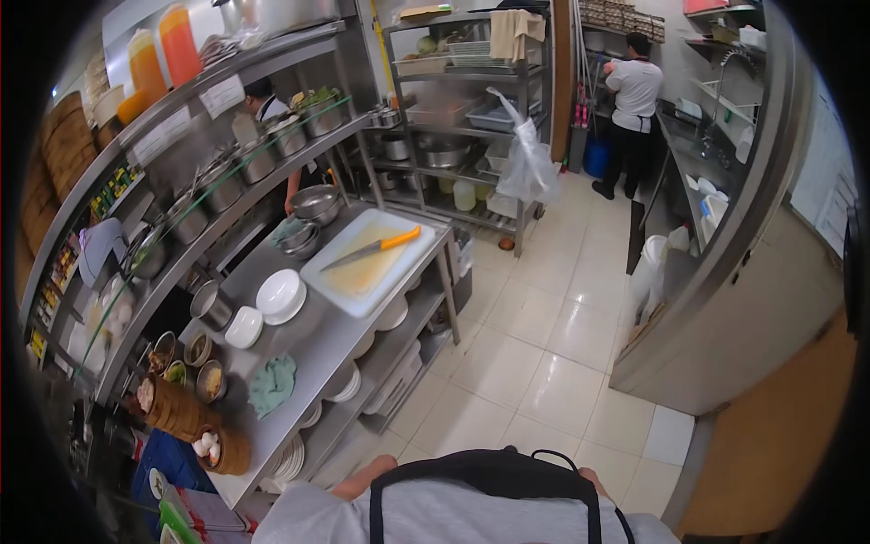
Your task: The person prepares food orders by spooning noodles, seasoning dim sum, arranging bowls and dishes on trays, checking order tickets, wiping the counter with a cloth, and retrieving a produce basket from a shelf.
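Neither my left hand nor my right hand shows; only bare skin of my arms appears at the bottom edge, on both sides of the black apron (pixel 489 480). To the left stands a steel table (pixel 331 349). On it a white cutting board (pixel 362 286) bears a knife (pixel 376 247) with an orange handle. White plates (pixel 281 295), a small white dish (pixel 244 327), a crumpled green cloth (pixel 272 385), metal bowls (pixel 315 205) and bamboo steamers (pixel 227 451) with food also rest on that table.
A person (pixel 634 86) stands at the back near a sink counter (pixel 693 150); another is partly hidden behind the left shelf (pixel 213 186). A rack (pixel 467 82) with a hanging plastic bag (pixel 528 163) stands at the back. Tiled floor (pixel 544 335) lies ahead, a wall on the right.
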A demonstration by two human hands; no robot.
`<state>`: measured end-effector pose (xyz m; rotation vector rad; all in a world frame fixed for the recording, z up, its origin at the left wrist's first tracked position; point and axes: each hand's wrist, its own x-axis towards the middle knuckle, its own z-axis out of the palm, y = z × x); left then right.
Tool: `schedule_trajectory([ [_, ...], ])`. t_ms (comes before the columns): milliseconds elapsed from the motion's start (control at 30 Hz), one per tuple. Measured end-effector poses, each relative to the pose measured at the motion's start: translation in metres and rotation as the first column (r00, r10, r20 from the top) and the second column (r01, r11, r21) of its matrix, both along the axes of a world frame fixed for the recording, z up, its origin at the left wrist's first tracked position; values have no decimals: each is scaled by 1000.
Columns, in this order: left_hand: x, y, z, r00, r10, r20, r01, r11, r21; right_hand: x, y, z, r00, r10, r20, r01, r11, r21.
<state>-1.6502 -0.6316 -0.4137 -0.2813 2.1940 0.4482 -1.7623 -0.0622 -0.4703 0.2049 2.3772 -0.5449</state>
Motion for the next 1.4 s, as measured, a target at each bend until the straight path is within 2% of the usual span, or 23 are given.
schedule_trajectory([
  [33, -26, 7, 7, 1000, -2, -24, 2, 1000, -1, -21, 3, 9, 1000, -1, -7, 1, 1000, -3],
  [67, -53, 13, 14, 998, -11, -62, 11, 1000, -10, -45, 2, 16, 995, 104, -13, -103, 995, 12],
  [167, -136, 21, -17, 952, 63, -300, -68, 998, -6, -102, -17, 78, 955, 293, -43, -294, 956, -12],
  [267, -205, 51, 0, 907, 132, -399, -125, 991, 44, -162, -15, 42, 887, 440, -139, -432, 898, 81],
  [333, -238, 70, 7, 915, 146, -376, -126, 989, 79, -205, -36, 33, 972, 234, 6, -233, 972, -38],
  [400, -266, 84, 11, 924, 147, -352, -119, 988, 99, -241, -66, 29, 886, 440, -143, -439, 898, 45],
  [467, -284, 91, 9, 948, 71, -310, -36, 992, 117, -276, -107, 23, 912, 358, -200, -383, 917, -108],
  [567, -318, 88, 10, 935, -79, -345, 119, 988, 95, -322, -166, 52, 865, 460, -199, -490, 860, -141],
  [633, -344, 78, 10, 943, -41, -329, 86, 989, 122, -349, -193, 55, 772, 568, -286, -630, 741, -231],
  [700, -378, 61, 15, 946, -2, -324, 51, 988, 144, -379, -204, 58, 787, 547, -285, -610, 761, -223],
  [767, -412, 40, 10, 950, -100, -295, 138, 984, 113, -410, -200, 53, 801, 525, -289, -588, 781, -210],
  [833, -455, 22, 15, 947, -150, -284, 187, 976, 108, -440, -180, 45, 939, 301, -165, -333, 914, -231],
  [900, -500, 10, 19, 943, -198, -268, 234, 966, 112, -460, -153, 42, 954, 244, -176, -254, 966, -37],
  [967, -538, 1, 30, 917, -247, -312, 262, 965, 5, -461, -131, 64, 969, -217, -122, 201, 971, -128],
  [1033, -579, -4, 21, 921, -227, -315, 246, 969, 20, -453, -111, 88, 956, -280, -85, 269, 955, -123],
  [1067, -598, -6, 16, 921, -206, -331, 229, 973, 31, -422, -115, 131, 897, -320, -304, 177, 892, -417],
  [1100, -613, -6, 14, 922, -208, -328, 229, 973, 27, -431, -90, 99, 884, -439, -162, 344, 845, -410],
  [1167, -648, -3, 9, 955, -129, -266, 171, 975, 141, -420, -53, 50, 738, -669, 85, 575, 558, -599],
  [1200, -662, -4, -2, 954, -129, -271, 172, 975, 140, -407, -34, 20, 629, -737, 248, 622, 285, -729],
  [1233, -672, -6, -21, 944, -179, -278, 218, 969, 116, -390, -24, -2, 545, -676, 495, 567, -137, -812],
  [1267, -681, -8, -34, 932, -226, -283, 261, 961, 92, -403, -20, 14, 482, -768, 422, 671, 13, -742],
  [1300, -685, -9, -36, 937, -181, -298, 223, 968, 112, -418, -18, 22, 453, -805, 383, 735, 93, -672],
  [1400, -696, -26, -67, 957, -245, -158, 251, 968, 23, -479, -12, 43, 444, -821, 358, 779, 156, -608],
])
